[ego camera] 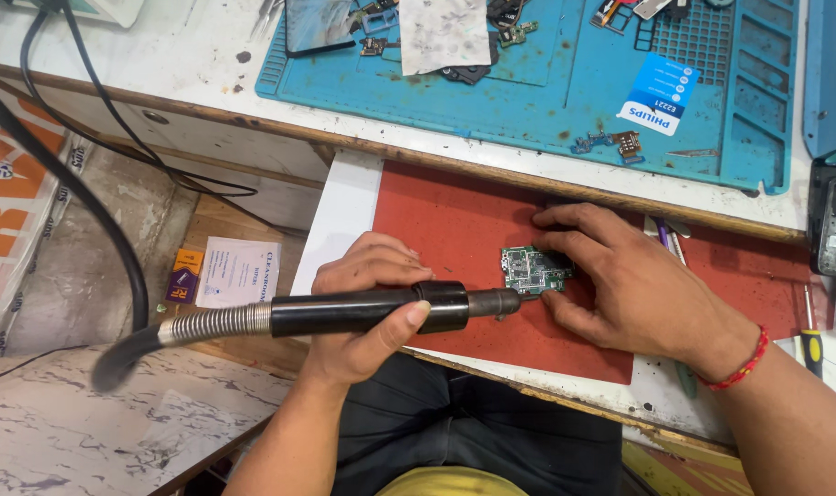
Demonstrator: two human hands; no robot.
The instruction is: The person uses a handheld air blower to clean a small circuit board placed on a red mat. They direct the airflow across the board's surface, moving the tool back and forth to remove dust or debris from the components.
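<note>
My left hand grips a black hot-air wand with a coiled metal hose, held level, its nozzle tip touching or nearly touching a small green circuit board. The board lies flat on a red mat. My right hand rests on the mat with its fingers pressing the board's right edge and top. A red thread band circles that wrist.
A blue work mat with small phone parts, a card and a white cloth lies on the bench behind. A dark phone frame sits at the right, a yellow-handled screwdriver below it. Black cables hang at left over a lower shelf.
</note>
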